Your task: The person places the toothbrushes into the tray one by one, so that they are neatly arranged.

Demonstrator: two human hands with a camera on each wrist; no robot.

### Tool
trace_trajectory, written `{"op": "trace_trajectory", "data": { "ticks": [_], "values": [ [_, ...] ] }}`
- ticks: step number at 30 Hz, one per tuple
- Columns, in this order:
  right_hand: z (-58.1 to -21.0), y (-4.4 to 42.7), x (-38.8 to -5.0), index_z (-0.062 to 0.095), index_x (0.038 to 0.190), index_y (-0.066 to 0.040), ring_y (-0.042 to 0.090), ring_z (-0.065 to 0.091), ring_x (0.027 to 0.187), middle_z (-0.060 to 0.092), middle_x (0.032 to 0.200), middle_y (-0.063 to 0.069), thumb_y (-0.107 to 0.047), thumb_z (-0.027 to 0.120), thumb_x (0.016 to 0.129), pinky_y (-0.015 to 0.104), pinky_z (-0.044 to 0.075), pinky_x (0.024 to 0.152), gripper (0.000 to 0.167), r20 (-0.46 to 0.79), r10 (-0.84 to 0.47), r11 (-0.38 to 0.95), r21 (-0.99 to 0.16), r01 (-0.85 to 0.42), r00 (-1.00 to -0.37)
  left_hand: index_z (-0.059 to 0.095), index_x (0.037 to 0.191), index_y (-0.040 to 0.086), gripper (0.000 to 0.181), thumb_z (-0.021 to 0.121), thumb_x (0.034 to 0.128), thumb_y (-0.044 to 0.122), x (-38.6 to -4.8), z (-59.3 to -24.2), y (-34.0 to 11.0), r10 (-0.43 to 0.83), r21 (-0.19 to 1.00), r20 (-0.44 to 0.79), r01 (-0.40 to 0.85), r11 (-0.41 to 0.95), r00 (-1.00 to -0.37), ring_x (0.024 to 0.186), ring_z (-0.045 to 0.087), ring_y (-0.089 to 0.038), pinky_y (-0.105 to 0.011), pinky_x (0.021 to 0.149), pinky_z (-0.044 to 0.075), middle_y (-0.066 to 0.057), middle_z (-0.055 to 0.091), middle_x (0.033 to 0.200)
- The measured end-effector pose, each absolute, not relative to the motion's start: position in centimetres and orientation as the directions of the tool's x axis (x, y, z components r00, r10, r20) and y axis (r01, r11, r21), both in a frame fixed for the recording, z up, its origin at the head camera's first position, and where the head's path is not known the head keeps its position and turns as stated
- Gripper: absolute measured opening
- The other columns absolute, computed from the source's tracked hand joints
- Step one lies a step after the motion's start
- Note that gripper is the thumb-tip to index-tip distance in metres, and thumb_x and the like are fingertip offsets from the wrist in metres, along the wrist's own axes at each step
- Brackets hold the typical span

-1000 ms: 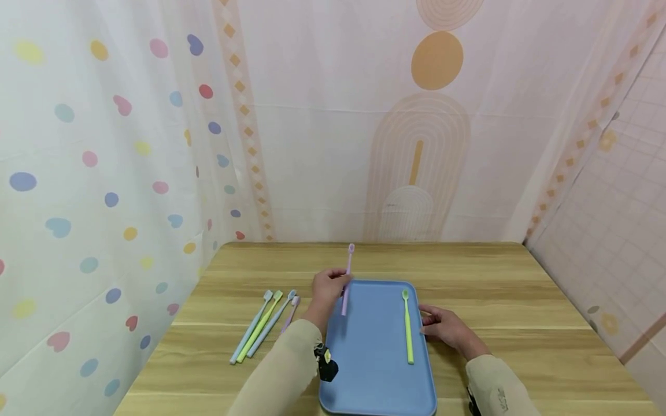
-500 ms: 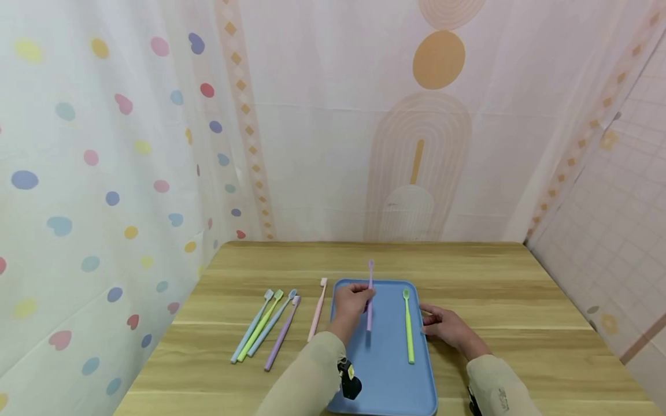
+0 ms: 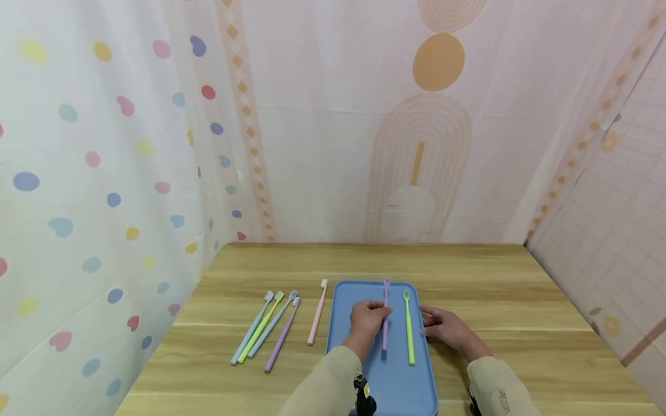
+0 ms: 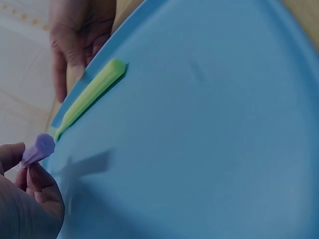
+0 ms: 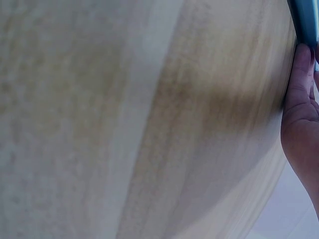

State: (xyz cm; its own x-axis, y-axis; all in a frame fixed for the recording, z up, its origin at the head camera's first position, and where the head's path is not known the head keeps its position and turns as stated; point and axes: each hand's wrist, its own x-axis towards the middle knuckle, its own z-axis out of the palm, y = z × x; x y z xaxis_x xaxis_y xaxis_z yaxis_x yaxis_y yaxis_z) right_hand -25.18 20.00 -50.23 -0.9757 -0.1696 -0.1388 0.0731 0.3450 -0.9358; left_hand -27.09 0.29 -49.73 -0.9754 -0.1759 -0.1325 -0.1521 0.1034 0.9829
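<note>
Purple brush (image 3: 385,335): It hung over the tray (image 3: 400,387), between the left grip (image 3: 367,322) and the green brush (image 3: 409,334), its head toward the far edge. Seen from the left wrist, its shadow fell apart from the handle, so the butt was clear of the surface; I couldn't tell whether the head touched anything.
Left grip: Thumb and fingers pinched the purple brush by its handle, leaving the butt free below.
Right grip (image 3: 451,331): Fingers lay loosely extended at the tray's right side, touching its edge rather than wrapping it.
Weight: I judged the brush very light, easily borne by fingertips.
Stiffness: The handle looked like firm plastic; the thin neck probably had some give, and the bristles would have been soft.
Surface: It seemed smooth, liable to roll or swivel under a careless pinch, though hardly fragile.
Best hold: The thick part of the handle seemed right, near its balance, off the neck and bristles.
Green brush: It lay flat in the tray along the right side, heads pointing the same way.
Desk (image 3: 468,270): Just left of the tray lay the pink brush (image 3: 317,319); farther left, the other purple brush (image 3: 280,342), two blue brushes (image 3: 251,329) and a second green brush (image 3: 260,328), slanted close together.
</note>
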Motion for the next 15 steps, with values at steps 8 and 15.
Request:
{"op": "trace_trajectory", "data": {
  "ticks": [8, 15],
  "values": [
    [-50.2, 19.9, -25.1, 0.043, 0.141, 0.014, 0.022, 0.059, 0.091, 0.060, 0.102, 0.016, 0.008, 0.065, 0.087, 0.037, 0.055, 0.079, 0.059, -0.153, -0.175, 0.349, -0.933, 0.084, -0.973, 0.074, 0.087, 0.001, 0.010, 0.080, 0.0792, 0.005, -26.0, -50.1, 1.6, -0.203, 0.972, -0.111, -0.149, 0.182, -0.973, 0.066, 0.062, -0.014, -0.032, 0.062, 0.054, -0.004, 0.068, 0.077],
    [-50.3, 19.9, -25.1, 0.046, 0.141, 0.012, 0.022, 0.059, 0.091, 0.060, 0.101, 0.015, 0.008, 0.065, 0.087, 0.038, 0.055, 0.080, 0.058, -0.158, -0.144, 0.361, -0.927, 0.097, -0.977, 0.075, 0.085, 0.003, 0.010, 0.081, 0.0786, 0.008, -25.9, -50.2, 2.3, -0.210, 0.954, -0.097, -0.151, 0.261, -0.973, 0.065, 0.062, -0.013, -0.033, 0.062, 0.054, -0.002, 0.068, 0.075]
  ]
}}
